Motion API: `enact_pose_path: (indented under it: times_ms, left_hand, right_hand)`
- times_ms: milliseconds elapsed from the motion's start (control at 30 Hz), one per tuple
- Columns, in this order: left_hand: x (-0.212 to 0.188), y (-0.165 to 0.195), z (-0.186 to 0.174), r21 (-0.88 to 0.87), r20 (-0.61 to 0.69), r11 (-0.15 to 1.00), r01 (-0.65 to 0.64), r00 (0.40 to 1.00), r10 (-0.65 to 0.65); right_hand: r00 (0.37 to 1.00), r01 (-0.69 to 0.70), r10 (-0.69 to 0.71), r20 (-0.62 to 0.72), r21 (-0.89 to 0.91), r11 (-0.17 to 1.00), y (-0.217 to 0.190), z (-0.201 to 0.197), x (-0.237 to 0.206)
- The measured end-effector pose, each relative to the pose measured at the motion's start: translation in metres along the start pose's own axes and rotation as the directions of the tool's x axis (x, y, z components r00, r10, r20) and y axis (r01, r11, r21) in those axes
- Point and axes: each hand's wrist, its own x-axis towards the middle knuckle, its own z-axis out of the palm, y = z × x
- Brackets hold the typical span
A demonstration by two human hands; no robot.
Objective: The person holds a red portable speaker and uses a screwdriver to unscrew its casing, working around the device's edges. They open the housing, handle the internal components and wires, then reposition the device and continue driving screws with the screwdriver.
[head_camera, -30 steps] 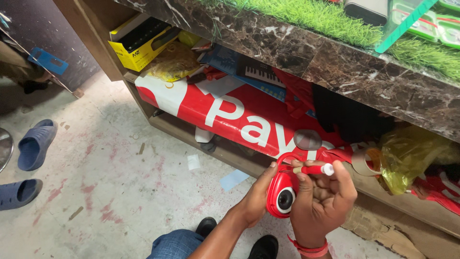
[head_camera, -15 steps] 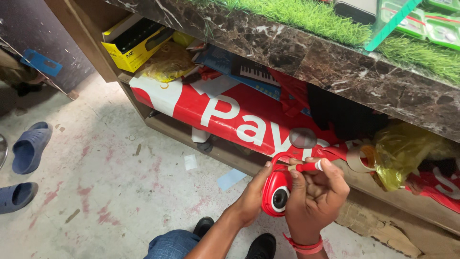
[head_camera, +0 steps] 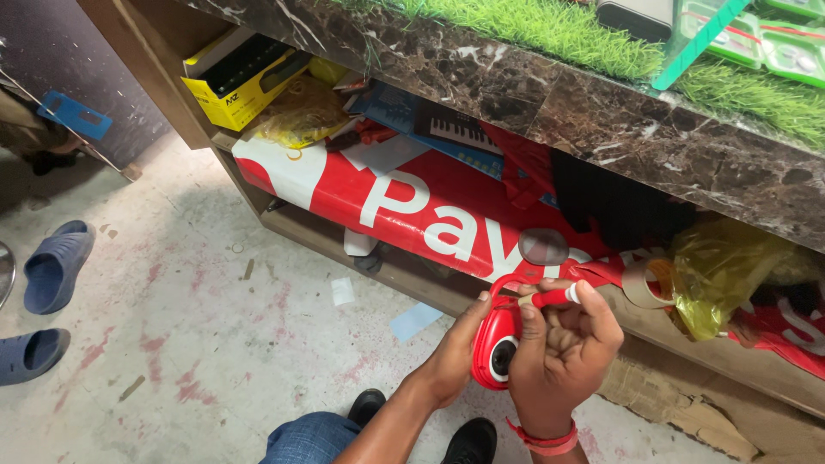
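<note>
Below marble counter edge, near right: left hand (head_camera: pixel 455 361) cups red round gadget (head_camera: pixel 496 348) from behind; right hand (head_camera: pixel 559 344) pinches its red-and-white cord end (head_camera: pixel 554 297). Best keep body braced, pull cord straight, avoid twisting.

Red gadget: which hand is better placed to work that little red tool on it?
Probably the right. The right hand pinches the red tool at the top of the red gadget, while the left hand grips the gadget's side, holding it.
</note>
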Motion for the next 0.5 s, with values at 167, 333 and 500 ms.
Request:
enact_pose_path:
  times_ms: [167, 333, 500]
  left_hand:
    - [-0.0002, 0.0033, 0.0008, 0.030, -0.018, 1.000, -0.007, 1.000, 0.008]
    - [0.0013, -0.0011, -0.0021, 0.020, -0.011, 1.000, -0.009, 1.000, 0.009]
    - [0.0032, -0.0039, -0.0045, 0.034, -0.020, 0.999, -0.014, 1.000, 0.015]
  right_hand:
    - [0.999, -0.020, 0.019, 0.042, 0.017, 1.000, -0.0054, 0.0013, 0.0002]
    - [0.997, 0.073, -0.070, 0.046, -0.079, 0.994, -0.0063, 0.0016, 0.0025]
    - [0.983, 0.181, -0.177, 0.041, -0.168, 0.969, -0.0043, 0.0011, 0.0061]
